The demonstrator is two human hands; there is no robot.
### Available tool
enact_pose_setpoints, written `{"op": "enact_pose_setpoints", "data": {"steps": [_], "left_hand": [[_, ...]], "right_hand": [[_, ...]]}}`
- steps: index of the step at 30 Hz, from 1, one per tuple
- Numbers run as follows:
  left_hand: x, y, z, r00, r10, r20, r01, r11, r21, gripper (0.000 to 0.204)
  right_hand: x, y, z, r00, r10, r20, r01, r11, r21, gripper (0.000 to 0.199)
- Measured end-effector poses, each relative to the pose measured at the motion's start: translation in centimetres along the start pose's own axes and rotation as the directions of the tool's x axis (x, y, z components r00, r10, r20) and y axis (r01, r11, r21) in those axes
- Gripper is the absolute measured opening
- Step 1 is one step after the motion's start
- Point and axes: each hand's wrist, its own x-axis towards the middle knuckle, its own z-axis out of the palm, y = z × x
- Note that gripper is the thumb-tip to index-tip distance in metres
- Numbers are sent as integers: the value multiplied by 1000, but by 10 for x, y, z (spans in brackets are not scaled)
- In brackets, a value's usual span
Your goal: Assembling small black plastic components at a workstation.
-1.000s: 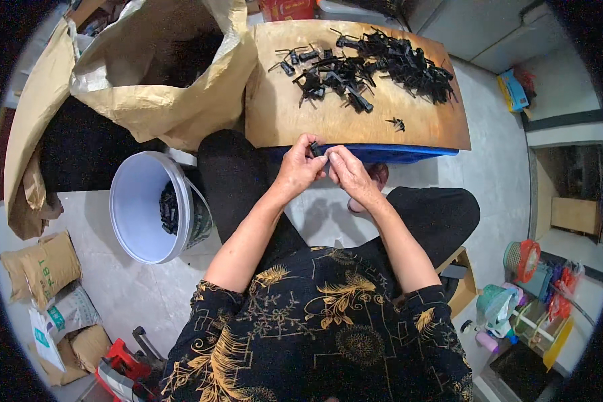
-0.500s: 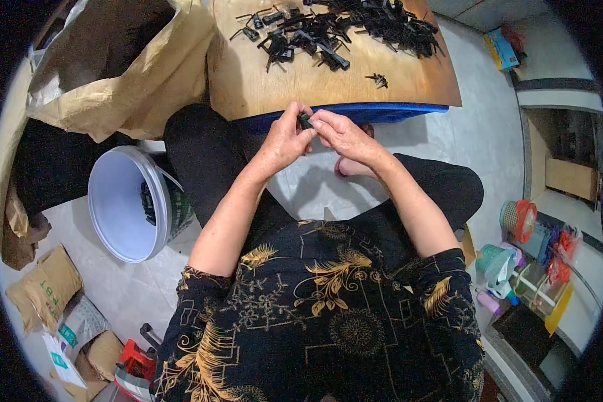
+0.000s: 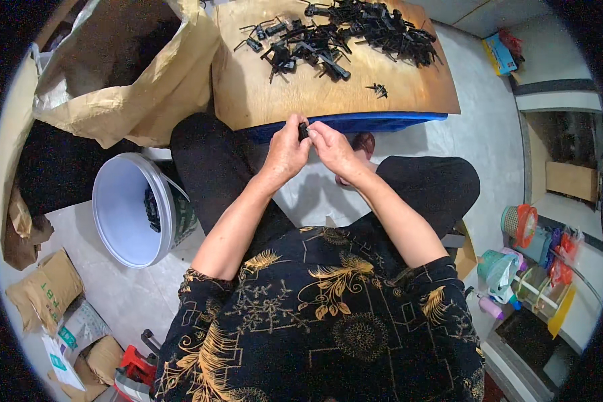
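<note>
Nearest, low left on the floor: brown paper sacks (image 3: 43,295) and a red tool (image 3: 137,367), partly cut off by the rim.

Left of the person's knee, a white bucket (image 3: 130,211) lies tilted with its mouth open, a few black parts inside.

Middle: left hand (image 3: 287,149) and right hand (image 3: 331,147) meet just in front of the board's near edge, fingertips of both pressed together on one small black part (image 3: 303,130). Part mostly hidden by the fingers; shape not readable.

Right, well apart: coloured plastic baskets and bottles (image 3: 522,261) against a wall.

Far: wooden board (image 3: 261,94) on a blue base, with a loose heap of black plastic parts (image 3: 355,30) along its far side and one stray piece (image 3: 379,88) nearer.

Far left: a large open paper bag (image 3: 147,80) touching the board's left edge.
</note>
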Motion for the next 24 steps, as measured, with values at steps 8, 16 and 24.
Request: {"op": "enact_pose_setpoints", "data": {"steps": [8,16,24], "left_hand": [[-3,-3,0,999,-47,-25,31,895,-446,26],[3,-14,-34,982,-124,139,168,264,-950,34],[-10,-20,-55,972,-91,217,236,347,-908,44]], "right_hand": [[-5,-32,-19,973,201,109,-227,910,346,23],[16,-30,21,971,25,-237,67,926,372,16],[23,-49,50,984,20,-177,131,598,791,14]]}}
